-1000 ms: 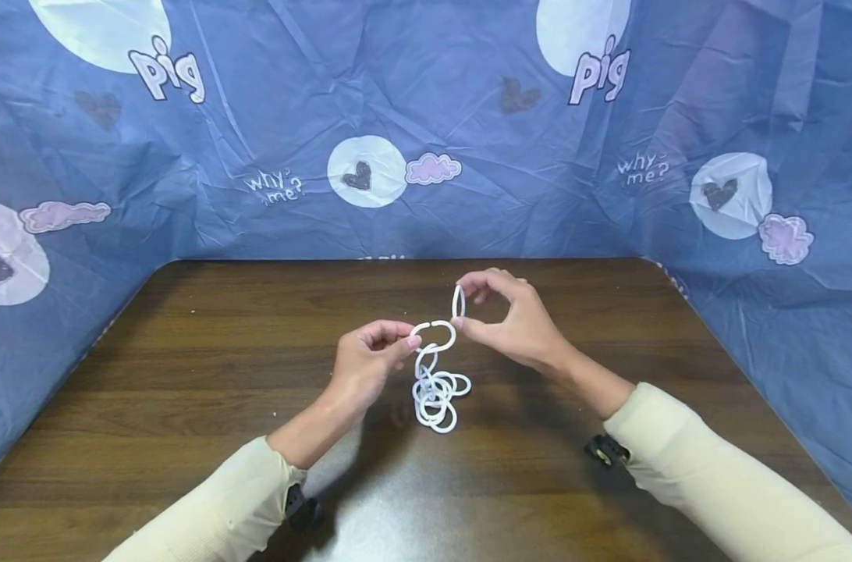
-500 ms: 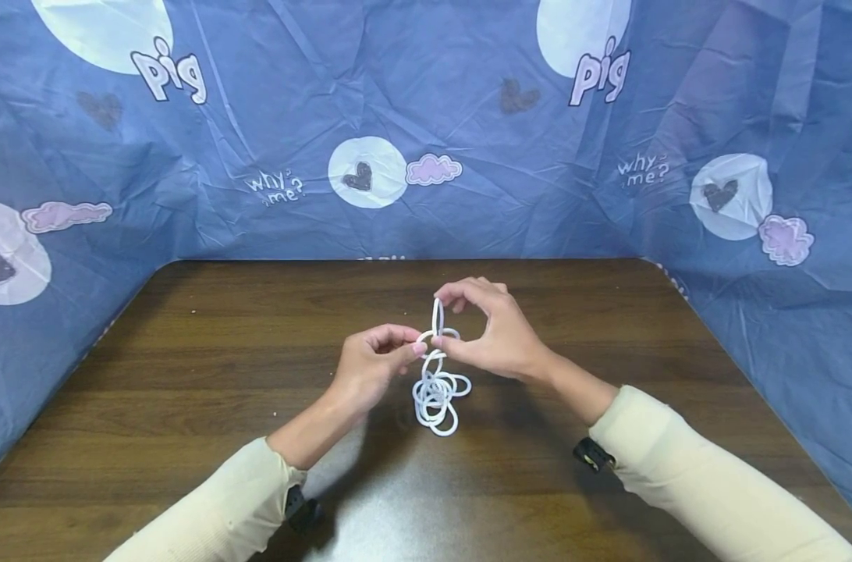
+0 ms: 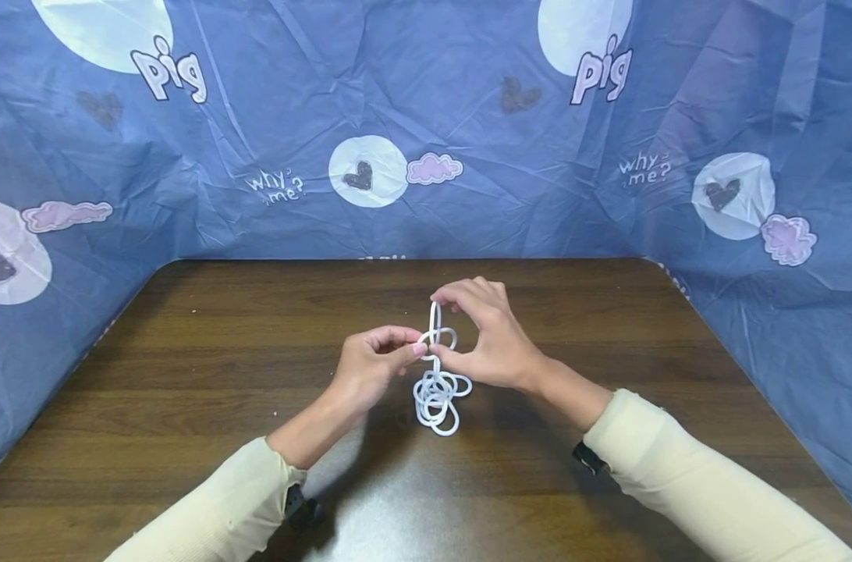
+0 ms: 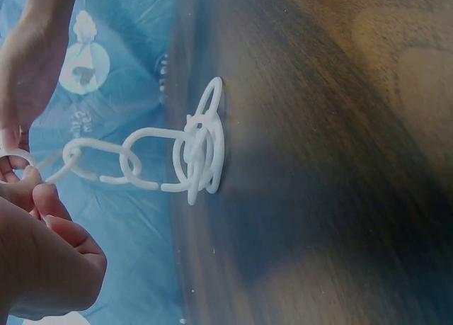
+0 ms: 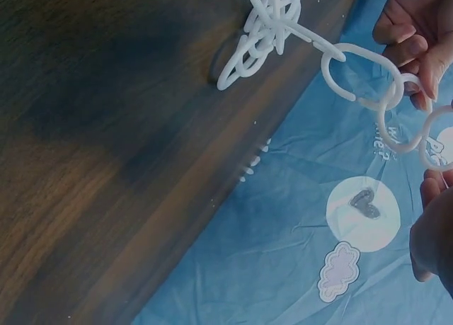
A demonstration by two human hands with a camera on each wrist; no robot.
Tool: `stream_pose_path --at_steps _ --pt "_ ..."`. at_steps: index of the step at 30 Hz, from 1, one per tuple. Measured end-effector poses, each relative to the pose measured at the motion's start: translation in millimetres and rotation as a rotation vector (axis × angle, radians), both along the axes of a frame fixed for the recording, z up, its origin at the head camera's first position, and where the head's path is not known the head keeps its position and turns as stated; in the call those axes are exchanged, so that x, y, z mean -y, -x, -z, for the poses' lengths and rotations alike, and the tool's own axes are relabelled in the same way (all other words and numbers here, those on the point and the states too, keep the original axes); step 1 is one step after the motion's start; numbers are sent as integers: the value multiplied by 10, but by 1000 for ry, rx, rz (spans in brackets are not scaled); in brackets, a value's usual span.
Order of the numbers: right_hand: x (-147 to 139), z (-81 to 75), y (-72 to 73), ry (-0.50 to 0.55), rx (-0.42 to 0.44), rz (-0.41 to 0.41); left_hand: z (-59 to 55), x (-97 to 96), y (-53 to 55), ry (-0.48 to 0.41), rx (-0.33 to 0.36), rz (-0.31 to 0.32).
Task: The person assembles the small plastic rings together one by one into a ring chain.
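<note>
A chain of white plastic oval links (image 4: pixel 152 132) rises from a small heap of links (image 3: pixel 445 429) on the table. Thumb and fingers of my left hand (image 3: pixel 366 367) pinch the chain's top link (image 3: pixel 453 338) at its left side, well above the wood. My right hand (image 3: pixel 496 336) holds a single white link (image 3: pixel 434 312) on edge, thumb below and index finger above. That single link (image 5: pixel 429 151) overlaps the top link at its split; I cannot tell whether it is hooked through. In the left wrist view both hands' fingertips nearly meet and partly hide it.
The dark wood-grain table (image 3: pixel 222 351) carries the heap near its middle, between the forearms. A blue printed cloth (image 3: pixel 433 78) stands as a wall behind and along both sides. Dark wrist-worn devices (image 3: pixel 303 509) sit under the cream sleeves (image 3: pixel 215 499).
My right hand has moved left and slightly down, bringing its link from beside the chain's top link to overlap it. The left hand has shifted only slightly; the heap stays put.
</note>
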State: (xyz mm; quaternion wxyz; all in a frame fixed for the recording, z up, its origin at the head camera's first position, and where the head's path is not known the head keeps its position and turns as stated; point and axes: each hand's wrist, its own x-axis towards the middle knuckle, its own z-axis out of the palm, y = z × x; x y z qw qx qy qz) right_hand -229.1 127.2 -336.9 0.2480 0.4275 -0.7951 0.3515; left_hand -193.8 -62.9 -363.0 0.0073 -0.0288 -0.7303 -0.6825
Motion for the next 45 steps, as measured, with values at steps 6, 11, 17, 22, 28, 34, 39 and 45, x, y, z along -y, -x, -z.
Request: stream_pose_path --at_steps 6,11,17,22,28,34,39,45 --pt "9 6 -29 13 44 -1 10 10 8 6 13 -6" --pt "9 52 -42 5 107 12 -3 8 7 -7 11 -2" --pt "-8 51 -16 -37 19 47 -8 3 8 -9 13 8" --pt "-19 38 -4 -55 -71 82 5 18 6 10 18 3" --pt "-28 43 -1 -74 -118 108 27 36 11 29 26 1" --pt "-17 55 -3 -96 -150 105 25 46 15 41 34 -1" --pt "-6 70 -4 -106 -170 105 9 55 22 38 18 -9" --pt "20 55 -20 -120 -174 99 -38 51 30 -20 21 20"
